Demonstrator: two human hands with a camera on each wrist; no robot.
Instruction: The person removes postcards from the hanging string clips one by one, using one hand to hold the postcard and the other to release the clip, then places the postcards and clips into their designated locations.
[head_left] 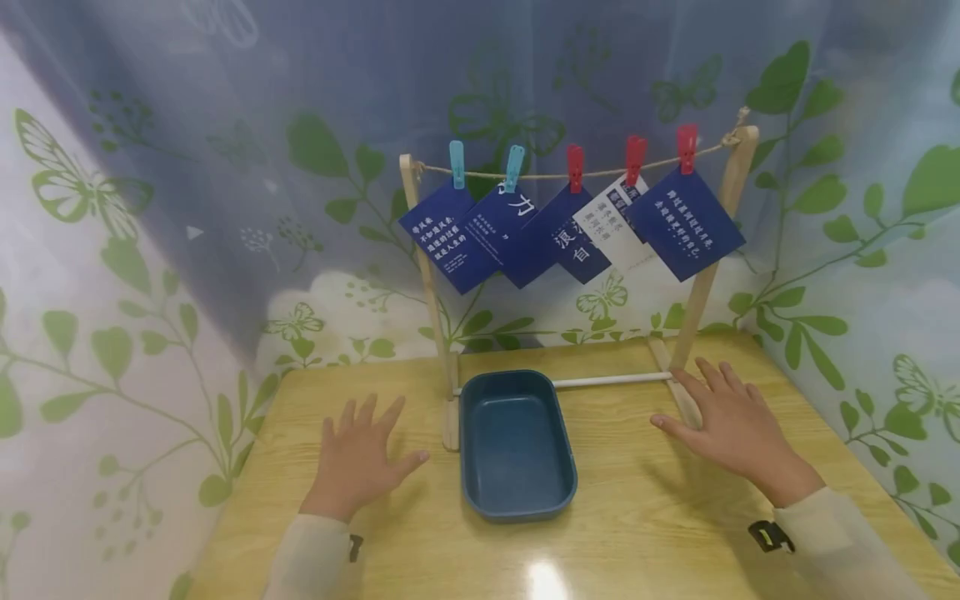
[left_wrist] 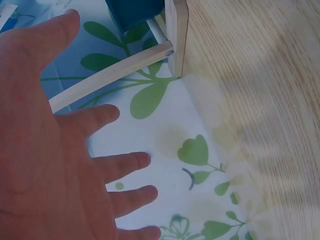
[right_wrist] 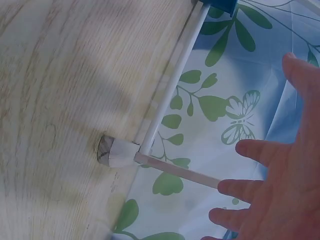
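My left hand (head_left: 358, 460) is spread flat in the air to the left of an empty blue tray (head_left: 517, 446), fingers apart and holding nothing. To the right of the tray, my right hand (head_left: 738, 425) hovers with spread fingers near the right foot of a wooden stand (head_left: 703, 292). Its string carries several cards, among them a blue card (head_left: 686, 223) under a red clip (head_left: 687, 150) and another blue card (head_left: 453, 237) under a light blue clip (head_left: 457, 164). Both wrist views show straight, separated fingers of the left hand (left_wrist: 60, 145) and the right hand (right_wrist: 280, 185).
The wooden table (head_left: 615, 533) carries the stand and tray. A white rod (head_left: 615, 382) joins the stand's feet, passing behind the tray. Behind and beside the table hangs a curtain (head_left: 337, 75) with green leaves and butterflies.
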